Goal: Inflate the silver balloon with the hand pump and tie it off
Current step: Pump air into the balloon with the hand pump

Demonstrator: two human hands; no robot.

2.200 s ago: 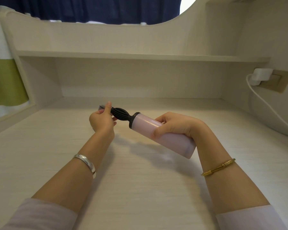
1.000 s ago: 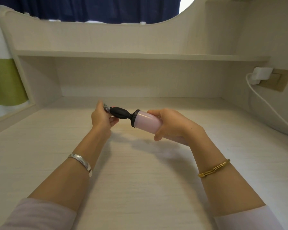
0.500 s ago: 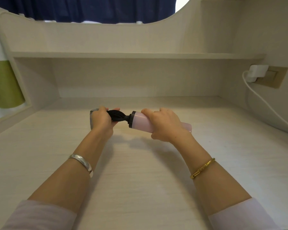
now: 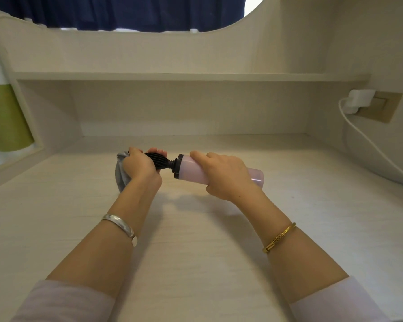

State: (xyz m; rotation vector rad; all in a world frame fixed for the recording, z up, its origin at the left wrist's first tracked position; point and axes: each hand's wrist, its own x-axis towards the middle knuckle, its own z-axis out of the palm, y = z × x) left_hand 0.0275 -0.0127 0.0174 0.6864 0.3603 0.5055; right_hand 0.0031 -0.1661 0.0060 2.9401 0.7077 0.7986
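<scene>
I hold a hand pump (image 4: 191, 169) level above the desk, its pale pink barrel to the right and its black ribbed nozzle end to the left. My right hand (image 4: 226, 175) grips the pink barrel from above. My left hand (image 4: 139, 167) is curled round the black ribbed end and the neck of the silver balloon (image 4: 121, 175). The balloon bulges grey-silver behind and below my left hand, partly filled and mostly hidden by it.
The pale wood desk (image 4: 196, 240) lies under my arms. A shelf (image 4: 172, 76) runs across the back. On the right wall a white charger (image 4: 360, 99) sits in a socket, its cable (image 4: 368, 145) trailing down toward the desk's right edge.
The silver balloon has swelled from a small flat tip into a visible bulge by my left hand. My right hand has pushed the pink barrel in toward the black end and turned it level.
</scene>
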